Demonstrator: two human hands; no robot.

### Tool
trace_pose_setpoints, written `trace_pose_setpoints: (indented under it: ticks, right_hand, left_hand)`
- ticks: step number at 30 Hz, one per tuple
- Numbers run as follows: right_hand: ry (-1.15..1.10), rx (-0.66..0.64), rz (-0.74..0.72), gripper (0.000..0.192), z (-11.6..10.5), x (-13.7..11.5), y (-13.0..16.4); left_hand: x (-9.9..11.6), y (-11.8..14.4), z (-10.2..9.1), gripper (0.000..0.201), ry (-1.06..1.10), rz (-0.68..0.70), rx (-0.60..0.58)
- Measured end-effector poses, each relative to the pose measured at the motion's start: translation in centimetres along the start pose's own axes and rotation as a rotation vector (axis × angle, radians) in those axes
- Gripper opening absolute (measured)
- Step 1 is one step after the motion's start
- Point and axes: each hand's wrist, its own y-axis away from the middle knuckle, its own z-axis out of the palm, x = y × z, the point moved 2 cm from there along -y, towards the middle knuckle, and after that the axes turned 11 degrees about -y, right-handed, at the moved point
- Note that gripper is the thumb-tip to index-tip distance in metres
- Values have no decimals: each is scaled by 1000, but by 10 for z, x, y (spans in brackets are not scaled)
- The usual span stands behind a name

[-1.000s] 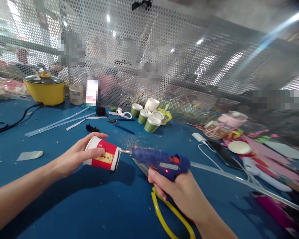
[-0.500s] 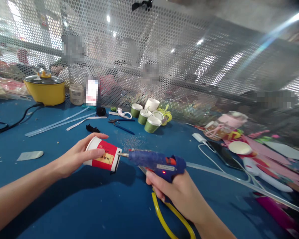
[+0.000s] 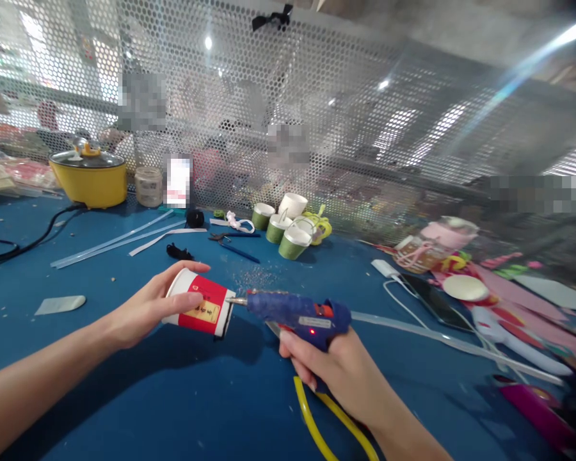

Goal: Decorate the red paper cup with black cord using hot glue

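My left hand (image 3: 146,304) is closed round a red and white paper cup (image 3: 210,296), tipped on its side with its base towards the right. A dark strip runs along the base edge. In my right hand (image 3: 326,358) is a blue hot glue gun (image 3: 292,312) with a small red light lit. Its metal nozzle meets the cup near the base rim; whether glue is coming out I cannot tell. From the gun's back end trails a long clear glue stick (image 3: 427,333). Yellow handles (image 3: 312,419) of some tool show below my right hand, partly hidden by it.
Pliers (image 3: 237,246), black yarn (image 3: 178,251) and several green-wrapped cups (image 3: 295,242) lie beyond my hands. A yellow electric pot (image 3: 89,182) stands back left. At right are a phone (image 3: 434,301) with a white cable and pink scraps (image 3: 518,291). Perforated metal (image 3: 240,96) borders the back.
The glue gun and my right hand have shifted slightly left, and the nozzle now sits a little further onto the cup. The cup has moved very little. The camera view has tilted slightly.
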Motion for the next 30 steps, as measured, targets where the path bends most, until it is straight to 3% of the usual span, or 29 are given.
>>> trace_pose_setpoints:
  ticks: [7,13,20,25,30]
  right_hand:
    - [-81,56,-21,27,0,-1,-3]
    - [-71,-21,-3,28,1,-2,-1]
    - [-91,32,-21,27,-1,-2,-2]
    - [-74,-24,7,29,-1,0,-1]
    - [-54,30,-13,28,-3,0,-4]
  left_hand:
    - [-4,-2,-1,50,77,-23,-42]
    - [-5,-1,-2,48,100,-36,-70]
    - [-3,-1,-2,47,97,-31,-72]
    - [-4,-2,-3,51,106,-34,-69]
    - [-3,-1,-2,51,114,-26,-79]
